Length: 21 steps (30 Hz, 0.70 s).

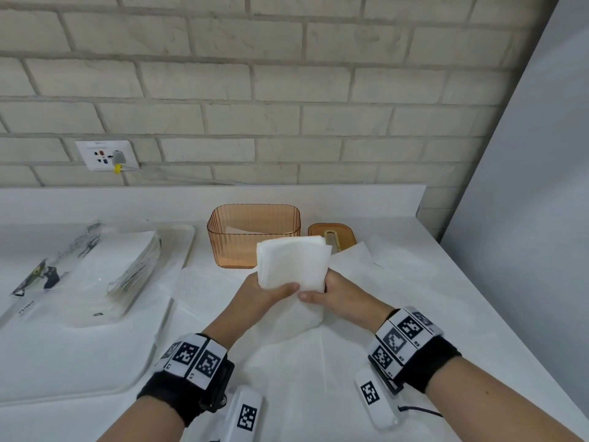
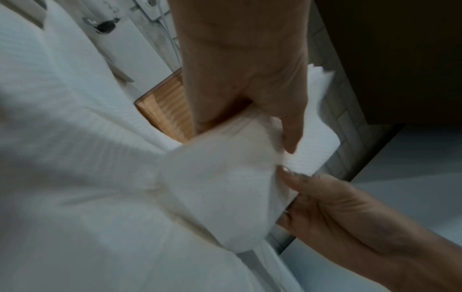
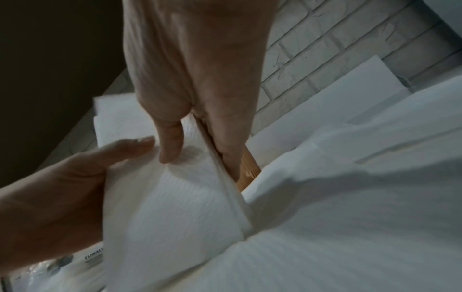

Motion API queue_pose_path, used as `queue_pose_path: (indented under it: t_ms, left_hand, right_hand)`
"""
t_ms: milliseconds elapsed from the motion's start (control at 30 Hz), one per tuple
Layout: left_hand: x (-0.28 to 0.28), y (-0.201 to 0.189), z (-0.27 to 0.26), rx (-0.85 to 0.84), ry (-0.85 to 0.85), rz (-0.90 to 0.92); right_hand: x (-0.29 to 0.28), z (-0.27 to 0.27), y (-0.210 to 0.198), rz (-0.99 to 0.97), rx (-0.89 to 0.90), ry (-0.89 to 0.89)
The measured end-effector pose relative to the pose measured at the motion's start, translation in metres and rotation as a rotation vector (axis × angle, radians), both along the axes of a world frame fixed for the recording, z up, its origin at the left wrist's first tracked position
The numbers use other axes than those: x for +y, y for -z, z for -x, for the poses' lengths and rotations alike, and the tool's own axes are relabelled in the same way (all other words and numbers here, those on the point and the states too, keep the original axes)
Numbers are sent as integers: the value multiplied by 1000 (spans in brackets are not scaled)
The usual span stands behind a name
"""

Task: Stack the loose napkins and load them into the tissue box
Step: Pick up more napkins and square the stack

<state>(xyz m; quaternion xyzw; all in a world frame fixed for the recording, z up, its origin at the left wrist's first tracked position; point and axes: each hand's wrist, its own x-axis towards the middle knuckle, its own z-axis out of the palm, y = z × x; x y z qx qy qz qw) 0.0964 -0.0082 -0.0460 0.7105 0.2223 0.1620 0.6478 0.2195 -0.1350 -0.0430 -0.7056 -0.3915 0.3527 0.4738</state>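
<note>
Left hand [image 1: 255, 293] and right hand [image 1: 331, 290] pinch white paper napkin stack [image 1: 291, 261] | soft, floppy; hold near edge | ribbed amber plastic tissue box [image 1: 236, 247] far side, open

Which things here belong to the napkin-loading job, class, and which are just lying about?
Belongs to the job:
napkin stack, gripped by left hand and right hand
open tissue box
box lid
loose napkins

Just lying about:
plastic-wrapped pack
white tray
wall socket

tissue box [image 1: 253, 239] front — behind napkin stack [image 1: 291, 261]
</note>
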Motion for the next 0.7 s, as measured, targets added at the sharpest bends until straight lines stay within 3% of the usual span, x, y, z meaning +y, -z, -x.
queue_pose_path:
  t_ms: [200, 433, 533, 600, 700]
  left_hand:
    - [6, -18, -2, -180, -113, 15]
    - [5, 5, -1, -8, -170, 46]
    - [15, 6, -1, -115, -275, 257]
    - [20, 7, 2, -216, -263, 473]
    - [21, 11, 4, -299, -241, 624]
  right_hand:
    - [7, -7, -17, -57, -20, 5]
    - [-1, -8, 7, 145, -68, 41]
    - [-8, -8, 7, 81, -53, 105]
    - [-10, -7, 7, 22, -76, 162]
    - [-10, -4, 4, -22, -169, 208]
